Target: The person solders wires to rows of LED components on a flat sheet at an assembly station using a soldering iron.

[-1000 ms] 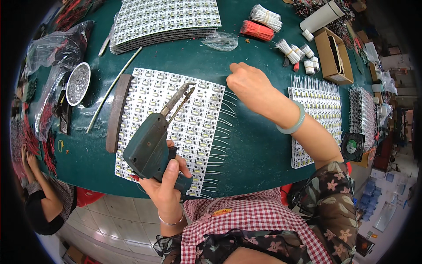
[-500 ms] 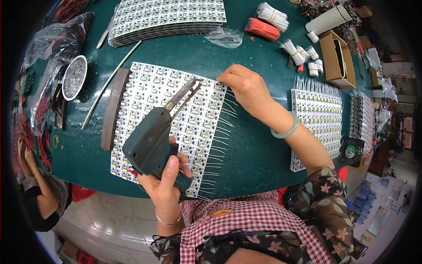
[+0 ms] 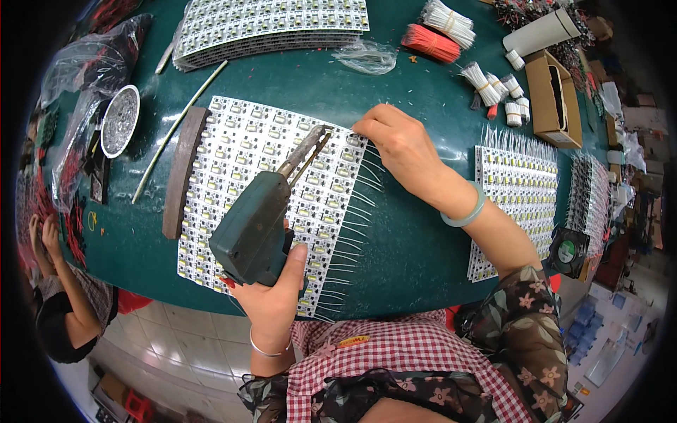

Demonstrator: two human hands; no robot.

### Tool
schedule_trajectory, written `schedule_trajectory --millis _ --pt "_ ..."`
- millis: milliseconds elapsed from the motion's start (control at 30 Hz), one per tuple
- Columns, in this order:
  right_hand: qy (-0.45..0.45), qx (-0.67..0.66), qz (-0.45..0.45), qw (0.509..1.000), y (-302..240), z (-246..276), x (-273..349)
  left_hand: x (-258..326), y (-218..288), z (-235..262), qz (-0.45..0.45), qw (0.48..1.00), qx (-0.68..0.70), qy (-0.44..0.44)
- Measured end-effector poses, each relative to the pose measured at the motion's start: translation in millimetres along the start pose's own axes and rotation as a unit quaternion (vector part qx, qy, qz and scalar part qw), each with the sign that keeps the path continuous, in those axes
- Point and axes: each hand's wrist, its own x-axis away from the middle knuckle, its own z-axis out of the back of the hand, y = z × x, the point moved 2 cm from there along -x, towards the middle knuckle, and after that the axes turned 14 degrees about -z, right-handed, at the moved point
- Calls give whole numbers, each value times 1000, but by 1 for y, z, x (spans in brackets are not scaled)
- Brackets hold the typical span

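Note:
My left hand (image 3: pixel 276 307) is wrapped round the handle of a dark green soldering gun (image 3: pixel 248 224). The gun's long metal tip reaches up and right, over the upper right part of a white circuit board sheet (image 3: pixel 236 144) covered in rows of small yellowish components. At the sheet's top right corner, my right hand (image 3: pixel 402 144) pinches with thumb and forefinger close to the gun's tip; what lies between the fingertips is hidden. Thin white wires (image 3: pixel 356 224) stick out along the sheet's right edge, below that hand. A dark bar (image 3: pixel 185 173) lies along the left edge.
A tall stack of boards (image 3: pixel 271 35) stands at the back. Left are a thin rod (image 3: pixel 180 130) and a round dish (image 3: pixel 120 121). At right are wired boards (image 3: pixel 518 204), wire bundles (image 3: pixel 448 22), a cardboard box (image 3: pixel 554 99) and a small fan (image 3: pixel 568 252). Another person's hands (image 3: pixel 46 236) show far left.
The soldering gun in my left hand has shifted a little right, its tip nearer the sheet's top right corner. My right hand keeps its pinch at that corner.

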Motion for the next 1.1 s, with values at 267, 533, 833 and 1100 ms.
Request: schedule_trajectory --millis 267,533,833,1100 --pt "20 -34 6 999 -1 -6 -2 -3 -15 0 -116 990 -72 -21" --pt "32 -87 23 995 3 -9 -1 -3 -22 -3 -123 988 -83 -36" --pt "48 -97 42 993 3 -12 -2 -3 -13 -6 -49 995 -78 -26" --pt "9 -90 49 995 4 -9 -10 -1 -16 -7 -29 997 -72 -24"
